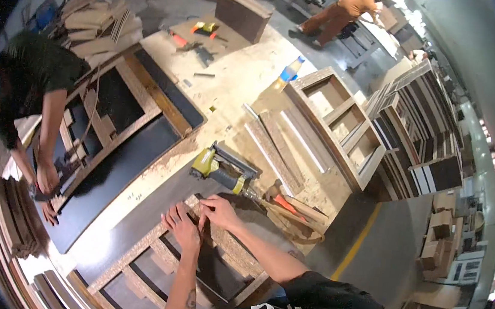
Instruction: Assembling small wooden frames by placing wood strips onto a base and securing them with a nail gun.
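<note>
A chipboard frame (139,250) with cross strips lies in front of me on a dark panel (157,208). Its far corner is between my two hands. My left hand (181,225) lies over the frame's rail, fingers bent round its edge. Just right of it, my right hand (220,212) grips the same corner with its fingers closed; what is under the fingertips is hidden. Beyond the hands rests a yellow-green and black nail gun (218,171), its hose (272,208) running off to the right. Neither hand touches it.
At the left, a co-worker's hands (47,179) work over another chipboard frame (127,119). Loose strips (272,148), a bottle (290,71) and a second tool (201,53) lie on the table. Upright frames (341,125) stand right; board stacks (15,214) stand left.
</note>
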`<move>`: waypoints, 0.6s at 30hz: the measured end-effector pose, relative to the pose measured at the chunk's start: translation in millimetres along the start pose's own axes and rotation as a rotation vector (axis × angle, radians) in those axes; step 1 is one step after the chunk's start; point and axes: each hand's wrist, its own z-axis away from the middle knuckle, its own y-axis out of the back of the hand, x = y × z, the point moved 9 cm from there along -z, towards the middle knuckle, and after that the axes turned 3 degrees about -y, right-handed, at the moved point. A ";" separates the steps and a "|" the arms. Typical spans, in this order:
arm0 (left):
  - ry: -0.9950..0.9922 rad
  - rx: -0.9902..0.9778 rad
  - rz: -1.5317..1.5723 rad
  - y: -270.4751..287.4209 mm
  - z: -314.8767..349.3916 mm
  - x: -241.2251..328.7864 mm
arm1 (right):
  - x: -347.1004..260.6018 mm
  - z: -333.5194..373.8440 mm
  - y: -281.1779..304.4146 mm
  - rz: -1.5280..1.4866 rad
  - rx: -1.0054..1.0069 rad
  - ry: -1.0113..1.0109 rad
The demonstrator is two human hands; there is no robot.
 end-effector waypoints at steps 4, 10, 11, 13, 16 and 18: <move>-0.010 0.006 -0.010 5.1 0.5 -2.0 | -3.3 -1.9 -3.6 -0.024 -0.014 0.015; -0.006 0.022 -0.020 7.7 -3.7 -0.7 | -2.4 -5.8 -1.5 0.007 0.010 0.001; 0.004 0.015 -0.007 6.6 -3.7 -2.7 | -3.4 -6.2 -1.0 -0.005 0.005 -0.034; -0.013 0.016 -0.011 1.3 -1.9 -4.5 | -9.0 -3.4 0.0 0.000 0.051 -0.092; -0.032 -0.001 -0.023 -2.4 3.5 -10.2 | -27.6 5.7 -0.1 0.055 0.087 -0.153; -0.019 -0.050 -0.053 -9.6 3.9 -10.5 | -29.3 9.2 -1.4 0.216 0.108 -0.243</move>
